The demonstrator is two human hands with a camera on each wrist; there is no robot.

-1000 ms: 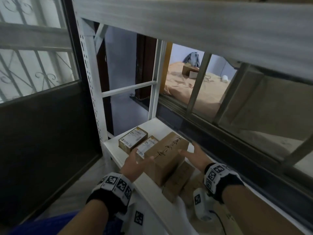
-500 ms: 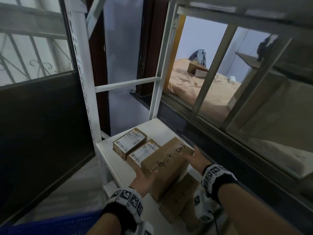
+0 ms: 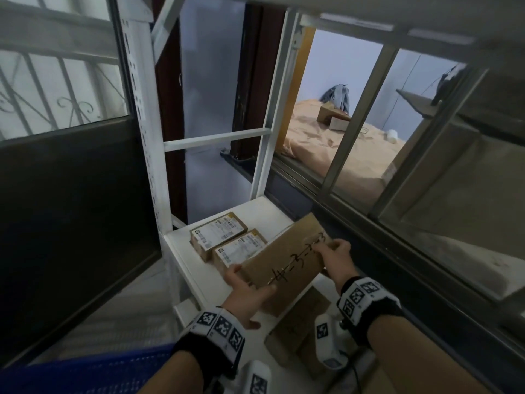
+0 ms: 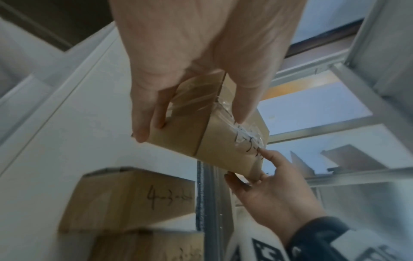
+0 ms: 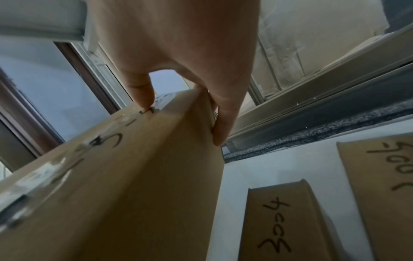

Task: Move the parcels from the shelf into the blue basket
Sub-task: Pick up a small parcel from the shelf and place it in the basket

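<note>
— How many parcels show on the shelf [image 3: 264, 207]?
— Two labelled parcels: one at the back [image 3: 217, 234], one nearer [image 3: 240, 249]. One large parcel [image 3: 287, 263] with handwriting is held. At least two more brown ones, one [image 3: 298, 322] below it.
— Baskets?
— One blue basket [image 3: 93, 371].
— Hands?
— Two: left [image 3: 247, 297], right [image 3: 336, 261].

the scene is seen from the head, looking forward and down at the white shelf [image 3: 250, 211]. the held parcel [image 3: 284, 263] is viewed very closely from below by both wrist cameras, and is shared by all three views.
</note>
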